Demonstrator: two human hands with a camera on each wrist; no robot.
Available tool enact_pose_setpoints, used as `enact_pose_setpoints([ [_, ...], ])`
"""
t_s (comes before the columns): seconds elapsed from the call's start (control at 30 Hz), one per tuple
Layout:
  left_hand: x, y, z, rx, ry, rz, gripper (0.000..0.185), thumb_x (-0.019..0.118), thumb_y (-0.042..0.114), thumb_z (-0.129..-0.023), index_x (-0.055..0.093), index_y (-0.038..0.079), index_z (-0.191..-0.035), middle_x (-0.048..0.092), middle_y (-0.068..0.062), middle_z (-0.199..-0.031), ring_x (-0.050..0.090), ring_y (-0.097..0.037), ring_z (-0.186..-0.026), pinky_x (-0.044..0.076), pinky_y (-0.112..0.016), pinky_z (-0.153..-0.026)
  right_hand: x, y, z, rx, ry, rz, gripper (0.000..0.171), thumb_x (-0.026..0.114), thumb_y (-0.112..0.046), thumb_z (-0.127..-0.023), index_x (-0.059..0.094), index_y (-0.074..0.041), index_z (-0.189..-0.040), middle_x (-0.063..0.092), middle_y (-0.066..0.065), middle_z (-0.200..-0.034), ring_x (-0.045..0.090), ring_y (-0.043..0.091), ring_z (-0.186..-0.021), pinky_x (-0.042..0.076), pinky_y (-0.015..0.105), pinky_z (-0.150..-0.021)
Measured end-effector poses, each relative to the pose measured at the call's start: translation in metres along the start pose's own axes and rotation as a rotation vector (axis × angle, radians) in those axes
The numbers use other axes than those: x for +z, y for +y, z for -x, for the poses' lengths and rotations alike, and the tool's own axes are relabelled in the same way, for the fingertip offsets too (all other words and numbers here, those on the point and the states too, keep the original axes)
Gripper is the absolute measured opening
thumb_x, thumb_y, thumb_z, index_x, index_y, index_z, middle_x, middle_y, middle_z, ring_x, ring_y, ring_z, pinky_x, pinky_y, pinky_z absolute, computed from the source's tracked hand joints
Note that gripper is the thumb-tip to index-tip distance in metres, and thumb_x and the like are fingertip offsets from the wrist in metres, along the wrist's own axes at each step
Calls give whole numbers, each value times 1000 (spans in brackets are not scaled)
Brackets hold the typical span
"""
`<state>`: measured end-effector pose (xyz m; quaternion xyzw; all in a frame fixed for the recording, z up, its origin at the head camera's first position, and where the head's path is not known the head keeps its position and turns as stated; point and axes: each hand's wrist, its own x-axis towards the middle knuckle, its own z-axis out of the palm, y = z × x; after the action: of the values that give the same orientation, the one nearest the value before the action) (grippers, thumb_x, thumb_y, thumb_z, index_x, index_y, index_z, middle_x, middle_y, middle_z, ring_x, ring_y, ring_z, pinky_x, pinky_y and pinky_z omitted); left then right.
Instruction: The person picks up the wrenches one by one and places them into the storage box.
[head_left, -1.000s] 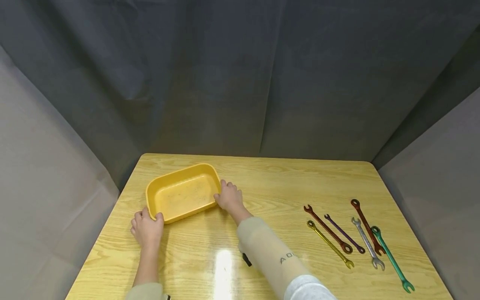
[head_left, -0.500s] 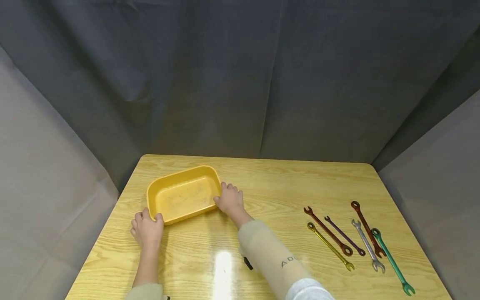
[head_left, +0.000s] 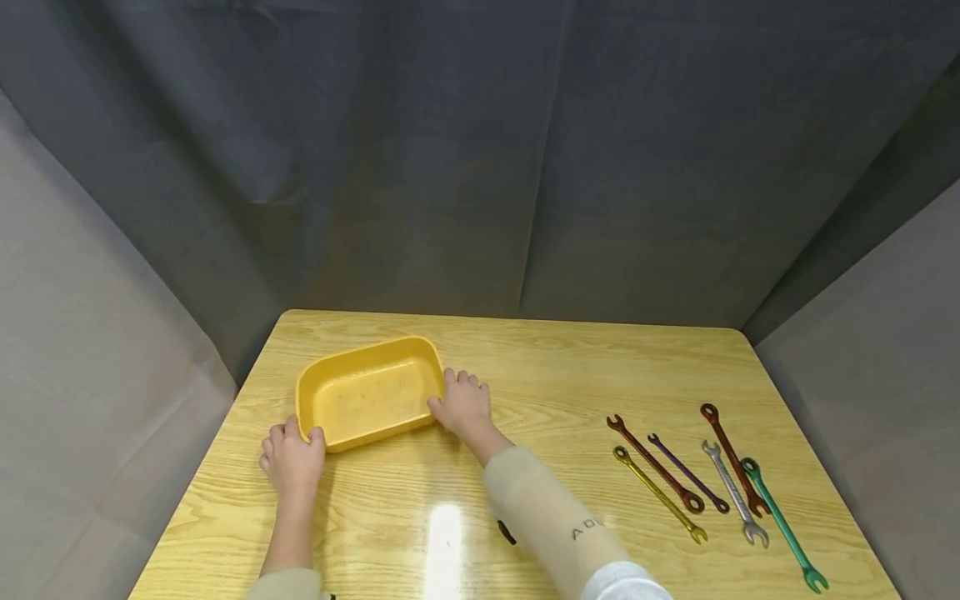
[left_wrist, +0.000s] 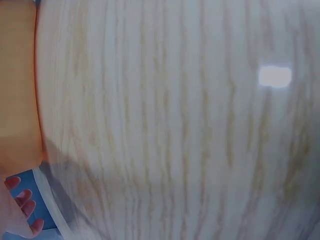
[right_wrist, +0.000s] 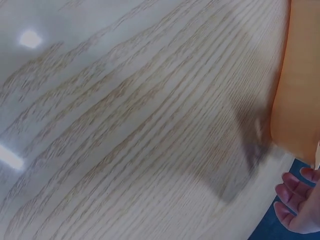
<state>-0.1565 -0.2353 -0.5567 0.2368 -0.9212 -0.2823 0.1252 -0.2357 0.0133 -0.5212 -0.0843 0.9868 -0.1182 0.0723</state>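
Observation:
A shallow yellow plastic bin [head_left: 371, 437] rests on the left part of the table, slightly angled, with nothing inside it. My left hand [head_left: 292, 460] grips its near left corner, the thumb over the rim and the other fingers along the outer wall. At the right end of the bin, my right hand [head_left: 465, 406] holds the near corner, thumb at the rim and fingers outside. Both wrist views catch only part of the bin's outer wall, as the orange side [left_wrist: 19, 90] in the left wrist view, with several fingertips below it.
On the right of the wooden table [head_left: 540, 367] lie several combination wrenches, among them a yellow one [head_left: 660, 494], a purple one [head_left: 690, 475], a silver one [head_left: 735, 492] and a green one [head_left: 783, 525]. A dark curtain [head_left: 480, 167] hangs behind; grey panels flank both sides.
The bin has shifted very slightly to the right and nearer, with both hands keeping their hold. My right hand and forearm have moved a little rightward. The wrenches keep their arrangement.

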Motion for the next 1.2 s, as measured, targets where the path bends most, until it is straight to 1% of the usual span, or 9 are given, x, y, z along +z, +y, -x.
enact_pose_setpoints([
  [0.23,-2,0,1,3,-44,-15,51,40,27,-90,41,-3,-130,38,-28,-123,32,-43,-111,24,-56,-88,2,4,4,-12,6,19,66,39,-50,-87,34,-10,-140,42,14,-135,38,32,-124,29,50,-100],
  [0.57,-3,1,2,44,-70,-44,51,41,27,-89,41,-3,-130,39,-27,-122,34,-43,-108,26,-56,-86,5,12,13,-30,42,33,66,40,-52,-87,35,-11,-139,45,16,-133,39,33,-124,30,50,-100],
  [0.77,-3,2,3,79,-86,-54,51,41,27,-89,42,-3,-130,41,-26,-120,35,-43,-107,26,-56,-86,6,18,19,-48,84,40,66,38,-52,-85,38,-10,-136,49,14,-127,44,31,-117,33,49,-96],
  [1.0,-2,3,6,108,-113,-51,50,41,27,-90,42,-2,-130,42,-25,-120,36,-42,-107,26,-57,-89,7,24,26,-42,94,34,64,40,-52,-86,40,-10,-135,50,15,-126,46,32,-115,33,50,-95],
  [1.2,-2,8,9,151,-144,-71,50,40,28,-91,42,-3,-130,43,-25,-120,35,-42,-108,27,-58,-90,6,31,34,-44,112,47,62,40,-52,-86,42,-10,-131,52,14,-121,49,32,-109,37,48,-90],
])
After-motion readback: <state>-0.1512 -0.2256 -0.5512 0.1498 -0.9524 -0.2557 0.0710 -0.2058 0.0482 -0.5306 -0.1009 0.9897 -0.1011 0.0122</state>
